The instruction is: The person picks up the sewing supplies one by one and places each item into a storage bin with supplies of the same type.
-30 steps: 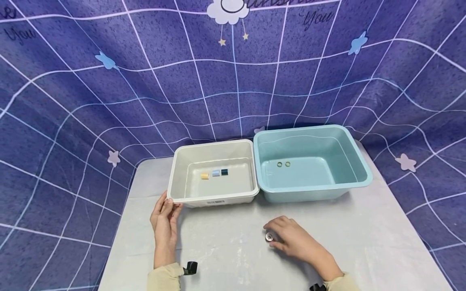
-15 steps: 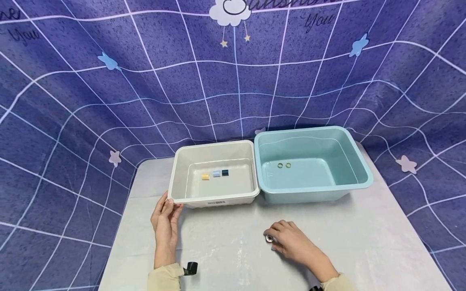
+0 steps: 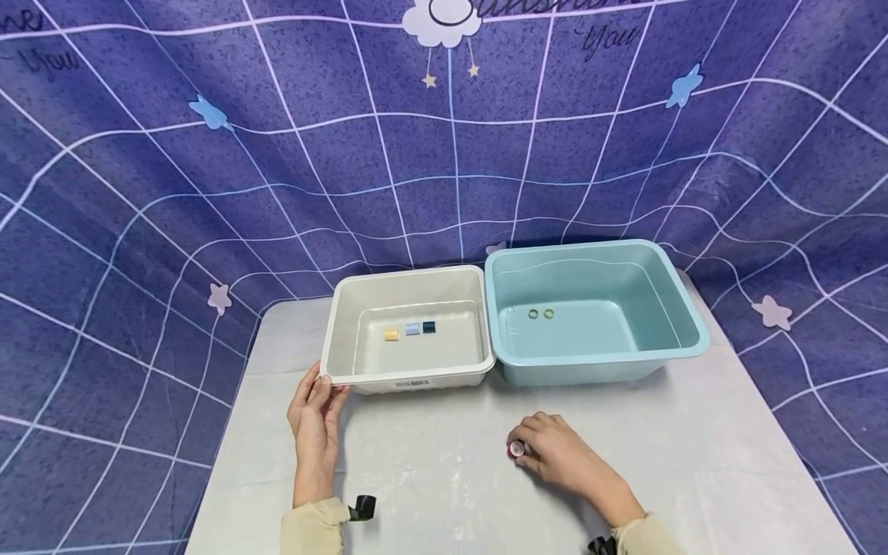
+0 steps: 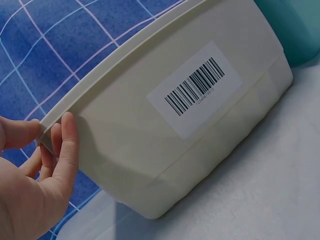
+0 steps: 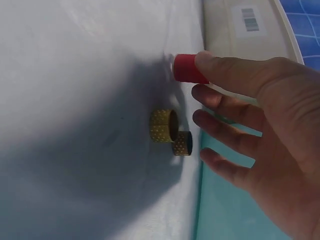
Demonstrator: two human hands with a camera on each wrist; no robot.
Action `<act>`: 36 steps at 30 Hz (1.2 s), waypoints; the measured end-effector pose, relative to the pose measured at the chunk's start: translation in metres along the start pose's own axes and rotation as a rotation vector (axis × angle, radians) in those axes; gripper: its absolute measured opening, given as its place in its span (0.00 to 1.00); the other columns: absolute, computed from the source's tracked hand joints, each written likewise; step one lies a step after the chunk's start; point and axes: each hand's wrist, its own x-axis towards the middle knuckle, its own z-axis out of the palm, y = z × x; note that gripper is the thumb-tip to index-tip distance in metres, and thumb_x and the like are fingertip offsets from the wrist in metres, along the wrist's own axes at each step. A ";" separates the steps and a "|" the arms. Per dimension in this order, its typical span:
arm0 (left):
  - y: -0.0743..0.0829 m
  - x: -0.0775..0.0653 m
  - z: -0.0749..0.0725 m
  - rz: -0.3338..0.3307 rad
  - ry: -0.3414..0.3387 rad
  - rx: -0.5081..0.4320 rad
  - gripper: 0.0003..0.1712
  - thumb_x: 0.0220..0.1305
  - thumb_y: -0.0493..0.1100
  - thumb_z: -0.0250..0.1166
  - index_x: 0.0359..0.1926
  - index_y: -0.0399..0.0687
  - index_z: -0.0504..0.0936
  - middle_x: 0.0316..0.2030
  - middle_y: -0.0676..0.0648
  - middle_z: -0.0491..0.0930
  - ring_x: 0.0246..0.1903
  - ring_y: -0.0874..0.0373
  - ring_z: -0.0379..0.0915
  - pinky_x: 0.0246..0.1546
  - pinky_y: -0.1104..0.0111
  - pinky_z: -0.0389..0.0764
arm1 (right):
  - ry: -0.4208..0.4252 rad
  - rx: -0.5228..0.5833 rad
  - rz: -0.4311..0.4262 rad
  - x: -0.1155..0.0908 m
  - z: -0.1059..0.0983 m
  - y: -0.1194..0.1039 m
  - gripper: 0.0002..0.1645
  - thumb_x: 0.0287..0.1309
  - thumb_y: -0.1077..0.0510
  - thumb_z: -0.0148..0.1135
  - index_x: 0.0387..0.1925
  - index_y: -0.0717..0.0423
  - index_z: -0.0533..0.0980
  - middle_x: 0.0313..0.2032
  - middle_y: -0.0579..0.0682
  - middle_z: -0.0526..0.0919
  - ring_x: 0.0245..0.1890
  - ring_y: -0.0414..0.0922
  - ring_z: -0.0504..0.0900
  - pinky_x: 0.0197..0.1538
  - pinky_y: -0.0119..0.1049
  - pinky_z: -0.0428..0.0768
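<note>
My right hand (image 3: 558, 451) pinches a red thread spool (image 5: 189, 68) between thumb and index finger, low over the table. Its other fingers are spread in the right wrist view. Beneath them on the table sit two gold dimpled thimble rings (image 5: 164, 125), which the hand hides in the head view. With thumb and fingertips, my left hand (image 3: 315, 424) grips the front left rim corner of a cream bin (image 4: 115, 150). Inside that bin lie a yellow spool (image 3: 391, 335), a light blue spool (image 3: 412, 329) and a dark teal spool (image 3: 428, 327).
Against the cream bin's right side stands a larger blue-green bin (image 3: 597, 359), with two small gold rings (image 3: 549, 314) on its floor. A pale cloth covers the table (image 3: 416, 478). A purple-blue patterned curtain (image 3: 444, 154) rises behind and along both sides.
The right hand's fingers have closed on the red spool, which has moved slightly and shows its red side more. The left hand stays at the bin's corner.
</note>
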 end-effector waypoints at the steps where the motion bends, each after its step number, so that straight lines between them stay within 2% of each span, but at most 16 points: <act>1: 0.000 0.000 0.000 -0.002 0.000 0.001 0.29 0.76 0.35 0.61 0.74 0.40 0.69 0.40 0.51 0.75 0.36 0.62 0.78 0.46 0.73 0.92 | 0.000 0.004 0.001 0.000 -0.001 0.000 0.13 0.57 0.52 0.77 0.43 0.43 0.84 0.42 0.38 0.85 0.48 0.42 0.81 0.51 0.47 0.83; 7: 0.001 0.000 0.000 -0.008 -0.007 0.006 0.28 0.76 0.35 0.61 0.74 0.40 0.69 0.40 0.51 0.75 0.37 0.62 0.78 0.47 0.74 0.91 | 0.010 0.063 -0.027 0.002 -0.007 0.001 0.13 0.59 0.55 0.76 0.45 0.43 0.83 0.43 0.38 0.85 0.48 0.42 0.82 0.50 0.46 0.83; 13: 0.001 0.001 0.000 -0.010 -0.009 0.011 0.28 0.76 0.35 0.61 0.74 0.40 0.69 0.41 0.51 0.75 0.38 0.61 0.78 0.48 0.74 0.91 | -0.018 0.129 -0.055 0.009 -0.012 -0.002 0.15 0.62 0.58 0.72 0.50 0.46 0.81 0.48 0.40 0.86 0.53 0.45 0.84 0.57 0.48 0.85; 20: 0.001 0.001 -0.001 -0.006 -0.019 -0.004 0.29 0.76 0.36 0.61 0.74 0.39 0.69 0.41 0.51 0.75 0.36 0.62 0.79 0.47 0.73 0.92 | -0.041 0.217 -0.102 0.018 -0.018 -0.008 0.15 0.62 0.63 0.71 0.50 0.51 0.81 0.46 0.42 0.86 0.50 0.41 0.84 0.57 0.44 0.87; 30: 0.000 0.001 -0.001 -0.003 -0.007 -0.015 0.29 0.75 0.34 0.61 0.74 0.39 0.69 0.39 0.51 0.76 0.36 0.61 0.79 0.46 0.73 0.92 | -0.036 0.242 -0.121 0.035 -0.033 -0.018 0.17 0.62 0.65 0.70 0.51 0.51 0.81 0.46 0.42 0.88 0.50 0.43 0.87 0.58 0.43 0.88; 36: -0.001 0.002 0.000 -0.005 -0.009 -0.011 0.29 0.75 0.35 0.62 0.73 0.39 0.69 0.38 0.51 0.76 0.36 0.61 0.79 0.46 0.73 0.92 | -0.058 0.248 -0.083 0.044 -0.047 -0.026 0.17 0.65 0.63 0.69 0.53 0.47 0.80 0.46 0.39 0.87 0.51 0.42 0.86 0.58 0.43 0.88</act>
